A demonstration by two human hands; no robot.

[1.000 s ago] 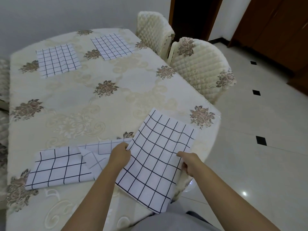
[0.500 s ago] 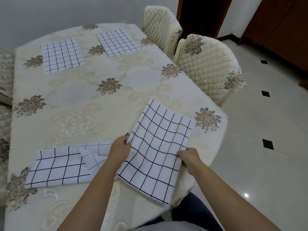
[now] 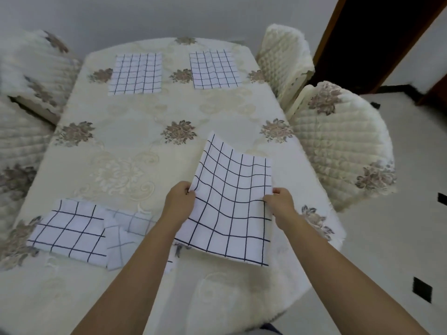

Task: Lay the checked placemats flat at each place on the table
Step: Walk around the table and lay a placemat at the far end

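Left hand (image 3: 180, 201) and right hand (image 3: 280, 204) pinch opposite edges of the placemat (image 3: 232, 204).

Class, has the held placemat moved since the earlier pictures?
Yes: the held placemat moved farther onto the table, no longer overhanging its near edge.

Left hand (image 3: 180, 200) and right hand (image 3: 278, 201) pinched opposite edges of a checked placemat (image 3: 232, 204) over the table (image 3: 135, 146). Folded placemat (image 3: 70, 232) lay at near left; two flat placemats (image 3: 135, 73) (image 3: 214, 68) at far end.
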